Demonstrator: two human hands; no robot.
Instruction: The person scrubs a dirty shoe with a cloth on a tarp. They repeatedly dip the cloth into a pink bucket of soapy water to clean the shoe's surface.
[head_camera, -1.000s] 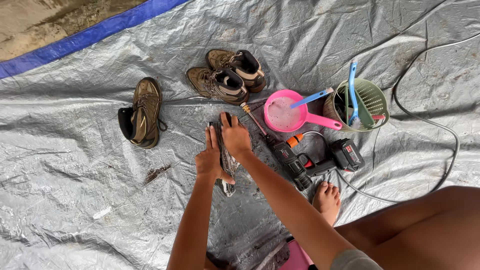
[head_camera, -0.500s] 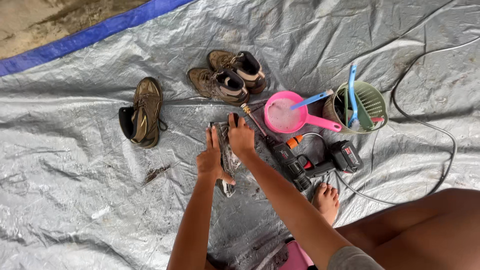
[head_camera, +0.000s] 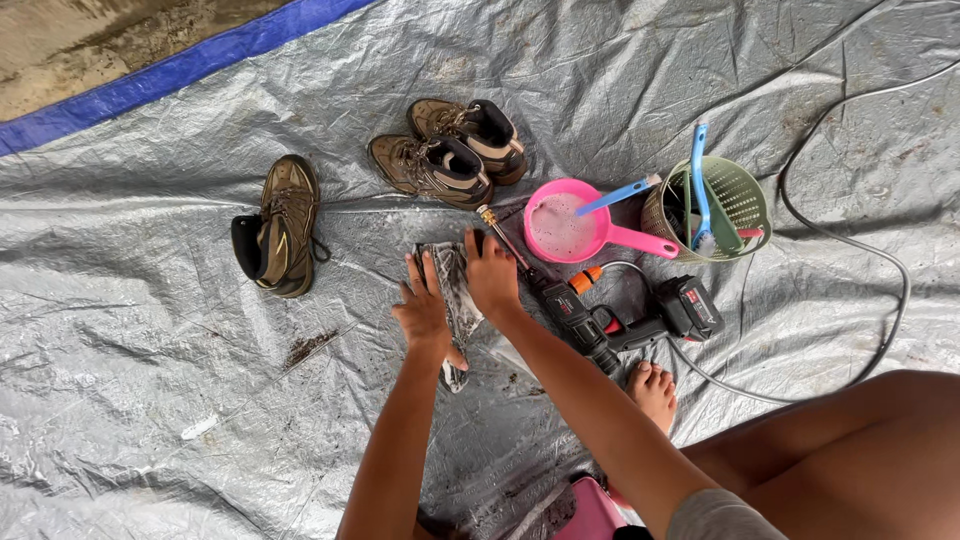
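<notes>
Both sets of fingers are closing around a muddy insole (head_camera: 452, 290) lying on the grey tarp (head_camera: 150, 400): the left hand (head_camera: 424, 312) is gripping its left edge, the right hand (head_camera: 493, 280) is pressing its upper right side. Just right of the fingers a spray gun (head_camera: 575, 320) is lying, with a pink scoop (head_camera: 570, 222) beyond it and a green basket (head_camera: 735, 200) of brushes farther right. Above the fingers two boots (head_camera: 450, 150) are standing; a third boot (head_camera: 280, 225) is lying well to their left.

The right hand (head_camera: 492, 278) sits lower on the muddy insole (head_camera: 452, 295) than before; the left hand (head_camera: 424, 313) is barely displaced.
</notes>
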